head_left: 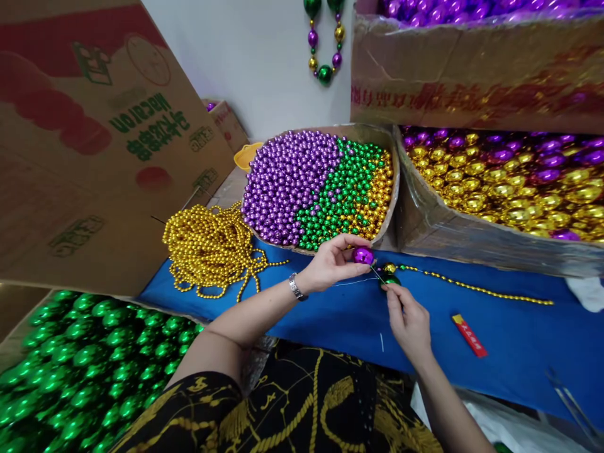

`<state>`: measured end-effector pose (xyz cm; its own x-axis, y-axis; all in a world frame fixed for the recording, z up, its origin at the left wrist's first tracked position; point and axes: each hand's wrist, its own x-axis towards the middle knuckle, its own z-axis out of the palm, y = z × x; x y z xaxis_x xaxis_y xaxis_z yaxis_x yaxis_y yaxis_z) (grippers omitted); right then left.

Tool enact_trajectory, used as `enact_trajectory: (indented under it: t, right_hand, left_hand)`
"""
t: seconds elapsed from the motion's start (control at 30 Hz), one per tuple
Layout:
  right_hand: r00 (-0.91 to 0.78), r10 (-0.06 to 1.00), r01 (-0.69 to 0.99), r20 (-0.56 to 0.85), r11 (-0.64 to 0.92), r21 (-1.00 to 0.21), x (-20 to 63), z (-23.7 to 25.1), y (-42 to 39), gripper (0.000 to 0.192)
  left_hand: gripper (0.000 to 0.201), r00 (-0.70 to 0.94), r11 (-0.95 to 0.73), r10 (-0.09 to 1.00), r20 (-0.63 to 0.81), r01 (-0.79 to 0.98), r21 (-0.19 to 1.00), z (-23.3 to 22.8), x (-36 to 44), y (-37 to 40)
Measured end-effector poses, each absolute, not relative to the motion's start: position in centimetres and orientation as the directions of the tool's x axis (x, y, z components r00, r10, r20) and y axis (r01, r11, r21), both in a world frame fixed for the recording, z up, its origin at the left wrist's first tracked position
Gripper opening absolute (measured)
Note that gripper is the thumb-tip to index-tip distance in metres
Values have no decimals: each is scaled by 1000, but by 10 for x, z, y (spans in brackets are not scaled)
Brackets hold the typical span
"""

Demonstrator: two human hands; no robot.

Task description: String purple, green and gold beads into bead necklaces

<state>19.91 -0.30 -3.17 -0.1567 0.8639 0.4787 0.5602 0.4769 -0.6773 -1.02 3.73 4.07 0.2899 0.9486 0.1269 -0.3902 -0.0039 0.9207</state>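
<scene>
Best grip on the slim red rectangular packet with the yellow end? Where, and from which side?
I'd pinch the slim red rectangular packet mid-length across its two long edges, coming from above on the right hand's side. It lies flat on the blue work surface, long and narrow, so its width looks the easier span; its thickness is hard to judge.

A blue work surface [321,321] carries a heaped tangle of gold bead strands [207,248] at left, a thin beaded string [491,292] stretching rightward, a small red-and-yellow packet [469,336] and a short white sliver [382,341].
</scene>
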Motion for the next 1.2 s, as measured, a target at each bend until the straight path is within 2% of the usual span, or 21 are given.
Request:
enact_trajectory:
  t: [0.1, 0.27, 0.5, 0.63, 1.2]
  right_hand:
    - [-152, 878, 543, 454, 458, -704, 199, -35, -4, 20]
    - [-169, 934, 481, 314, 357, -801, 201, -37, -7, 23]
    - [-179, 951, 491, 254, 310, -814, 201, -35, -9, 28]
    - [-192, 967, 444, 165, 236, -864, 199, -36, -11, 30]
    - [-186, 974, 410, 128, 195, -891, 194, -40, -16, 31]
  left_hand:
    - [40, 280, -12, 951, 134, -399, 917, 40, -9, 35]
    - [41, 280, 61, 957, 80, -459, 886, 35, -8, 34]
    - [40, 283, 74, 956, 73, -475, 877, 38, -10, 32]
    - [40, 321, 139, 946, 39, -513, 847, 37, -12, 33]
    - [38, 296, 215, 954, -44, -578, 787, 34, -11, 31]
